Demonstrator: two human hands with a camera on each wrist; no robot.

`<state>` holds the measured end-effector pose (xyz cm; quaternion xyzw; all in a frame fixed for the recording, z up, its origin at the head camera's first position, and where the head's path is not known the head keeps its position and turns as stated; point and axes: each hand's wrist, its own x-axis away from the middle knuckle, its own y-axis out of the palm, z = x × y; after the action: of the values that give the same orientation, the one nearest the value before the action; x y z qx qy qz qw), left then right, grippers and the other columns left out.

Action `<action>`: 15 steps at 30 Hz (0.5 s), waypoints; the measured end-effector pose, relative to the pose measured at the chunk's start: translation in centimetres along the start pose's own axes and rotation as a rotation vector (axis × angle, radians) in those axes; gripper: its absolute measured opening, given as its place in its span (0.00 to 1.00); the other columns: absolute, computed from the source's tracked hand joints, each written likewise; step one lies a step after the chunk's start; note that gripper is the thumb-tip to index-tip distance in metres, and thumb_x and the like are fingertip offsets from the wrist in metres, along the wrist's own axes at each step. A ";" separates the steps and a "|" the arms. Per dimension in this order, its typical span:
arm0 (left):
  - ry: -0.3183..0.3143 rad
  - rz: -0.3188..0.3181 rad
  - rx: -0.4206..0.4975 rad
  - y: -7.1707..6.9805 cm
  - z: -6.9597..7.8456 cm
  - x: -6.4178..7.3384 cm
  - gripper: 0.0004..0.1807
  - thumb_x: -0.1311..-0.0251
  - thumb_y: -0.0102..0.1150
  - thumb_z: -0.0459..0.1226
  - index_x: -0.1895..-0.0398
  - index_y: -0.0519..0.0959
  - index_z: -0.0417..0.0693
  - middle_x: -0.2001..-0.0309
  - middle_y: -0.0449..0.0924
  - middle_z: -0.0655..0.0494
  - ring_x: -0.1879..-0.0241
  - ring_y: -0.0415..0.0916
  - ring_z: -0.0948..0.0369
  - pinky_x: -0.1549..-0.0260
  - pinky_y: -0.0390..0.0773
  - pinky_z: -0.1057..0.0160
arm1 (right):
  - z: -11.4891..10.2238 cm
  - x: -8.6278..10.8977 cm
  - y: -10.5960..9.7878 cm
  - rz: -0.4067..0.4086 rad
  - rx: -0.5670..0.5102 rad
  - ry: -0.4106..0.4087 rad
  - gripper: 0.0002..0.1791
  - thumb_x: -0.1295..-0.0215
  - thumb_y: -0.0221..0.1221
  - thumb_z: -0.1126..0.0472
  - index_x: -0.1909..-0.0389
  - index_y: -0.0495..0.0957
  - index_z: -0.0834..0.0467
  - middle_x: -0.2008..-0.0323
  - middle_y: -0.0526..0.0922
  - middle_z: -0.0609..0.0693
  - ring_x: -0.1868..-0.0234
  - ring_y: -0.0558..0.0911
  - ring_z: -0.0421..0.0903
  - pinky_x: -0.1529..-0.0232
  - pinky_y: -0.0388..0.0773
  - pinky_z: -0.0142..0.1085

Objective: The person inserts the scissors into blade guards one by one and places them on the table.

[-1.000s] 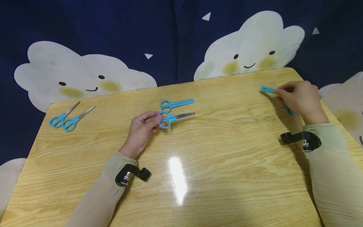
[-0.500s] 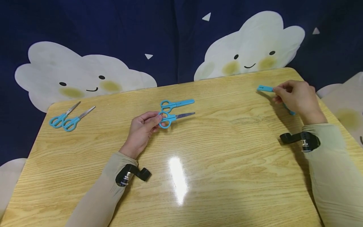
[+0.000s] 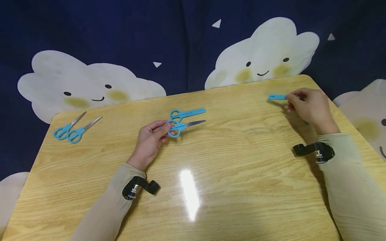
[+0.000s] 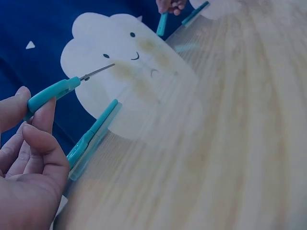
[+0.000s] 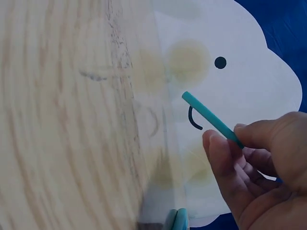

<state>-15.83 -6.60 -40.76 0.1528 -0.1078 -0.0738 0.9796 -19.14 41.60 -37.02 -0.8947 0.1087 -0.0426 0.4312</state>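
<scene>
Clock: read on the table (image 3: 241,160) in the head view, twelve at the curtain (image 3: 187,33).
Left hand (image 3: 150,142): at ten o'clock from the middle, thumb and fingers pinching the held scissors (image 3: 178,127) by their blue handles.
Held scissors: raised off the wood, blades bare and together, tip pointing between two and three o'clock.
Covered scissors (image 3: 193,112): lying near twelve, just beyond the held scissors, blades inside a blue sleeve.
Right hand (image 3: 309,105): at two o'clock, fingertips grasping the blue cap (image 3: 275,97) at one end.
Blue cap: lifted above the table, free end pointing to nine o'clock.
Other blue piece (image 4: 195,14): on the table below the right hand, which mostly hides it in the head view.
Two bare scissors (image 3: 76,135): between nine and ten, side by side, tips toward one o'clock.
Curtain: dark blue, printed with smiling white clouds.
</scene>
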 end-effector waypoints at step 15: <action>0.008 -0.011 0.008 0.7 -0.1 -0.5 0.06 0.37 0.62 0.35 0.59 0.80 0.45 0.67 0.87 0.62 0.71 0.80 0.69 0.75 0.73 0.75 | -1.1 0.3 1.1 -0.003 -0.143 0.022 0.26 0.30 0.54 0.45 0.47 0.77 0.63 0.77 0.78 0.29 0.76 0.82 0.28 0.72 0.82 0.24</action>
<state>-16.17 -5.84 -40.76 0.1575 -0.1032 -0.0784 0.9790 -19.25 40.02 -37.18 -0.9227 0.1151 -0.0453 0.3651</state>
